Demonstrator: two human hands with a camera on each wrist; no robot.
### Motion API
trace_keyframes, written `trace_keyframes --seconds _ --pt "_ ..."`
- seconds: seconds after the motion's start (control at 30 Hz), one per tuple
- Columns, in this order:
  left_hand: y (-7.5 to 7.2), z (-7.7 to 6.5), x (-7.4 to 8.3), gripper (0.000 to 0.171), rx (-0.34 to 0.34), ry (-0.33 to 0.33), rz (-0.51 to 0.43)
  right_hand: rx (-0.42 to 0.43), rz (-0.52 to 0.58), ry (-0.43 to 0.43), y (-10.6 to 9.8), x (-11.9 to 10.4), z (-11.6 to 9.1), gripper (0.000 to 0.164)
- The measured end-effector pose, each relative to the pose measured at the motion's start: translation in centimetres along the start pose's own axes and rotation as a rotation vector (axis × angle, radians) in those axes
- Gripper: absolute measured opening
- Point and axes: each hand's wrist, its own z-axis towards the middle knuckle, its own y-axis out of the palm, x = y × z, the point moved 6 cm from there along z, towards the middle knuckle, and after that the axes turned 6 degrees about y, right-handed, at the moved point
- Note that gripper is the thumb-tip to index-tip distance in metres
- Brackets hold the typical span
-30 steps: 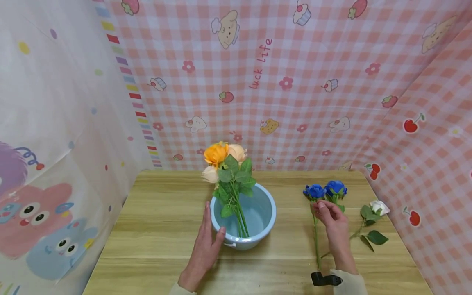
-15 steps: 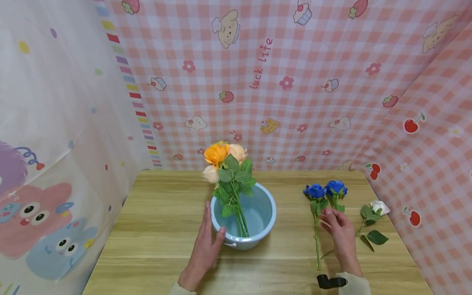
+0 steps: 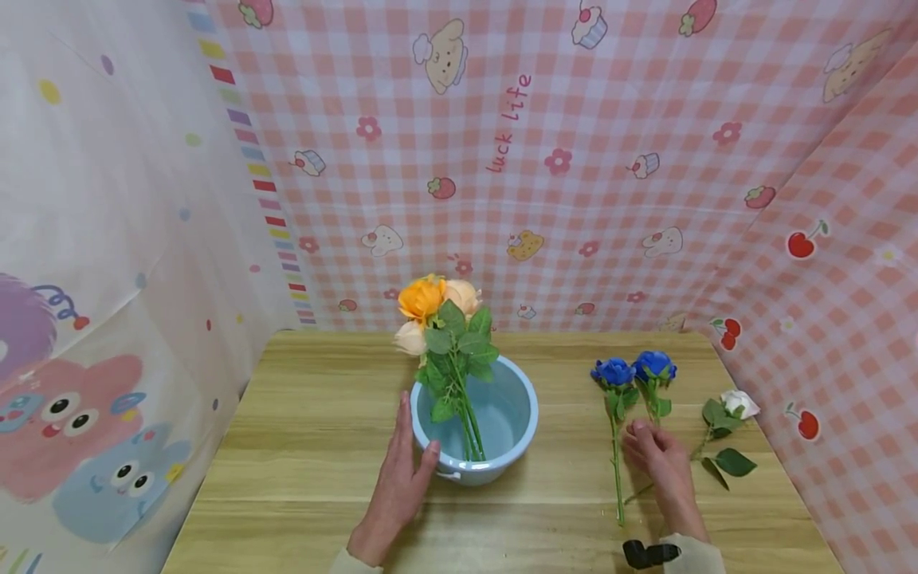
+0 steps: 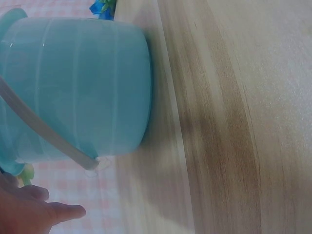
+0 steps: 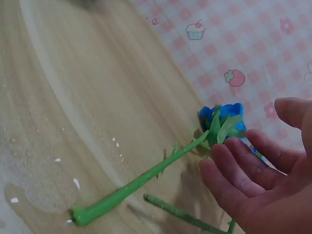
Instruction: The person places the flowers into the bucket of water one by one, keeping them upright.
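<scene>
A light blue bucket stands on the table with an orange rose, pale roses and their stems leaning in it. My left hand rests against its left side, fingers straight, thumb by the rim. In the left wrist view the bucket's wall and pale handle show. Two blue roses lie at the right. My right hand is over the stem of the right one, partly hiding it. In the right wrist view its fingers are loosely bent, thumb apart, near a green stem.
A white rose with green leaves lies at the table's right side. Wet drops show on the wooden table. A pink checked cloth hangs behind the table, and a white patterned cloth hangs at the left.
My right hand has moved from the left blue rose, rightward and toward me, to the stem of the right one. The left hand and bucket stay in place.
</scene>
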Motion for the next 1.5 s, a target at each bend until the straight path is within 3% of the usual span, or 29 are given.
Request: trace_keyframes --seconds 0.13,0.37,1.0,1.5 --pt "0.1 0.0 0.0 0.082 -0.002 -0.003 -0.004 -0.008 -0.090 0.034 0.0 0.8 0.5 0.067" --pt "0.3 -0.1 0.0 0.082 -0.009 -0.018 -0.010 -0.012 -0.130 0.062 0.1 1.6 1.1 0.058" --pt "0.1 0.0 0.1 0.081 -0.012 -0.015 -0.002 0.057 -0.348 -0.017 0.9 1.2 1.9 0.040" --pt "-0.1 0.0 0.0 0.081 -0.009 -0.023 0.002 0.027 -0.380 -0.012 0.9 0.9 2.3 0.034"
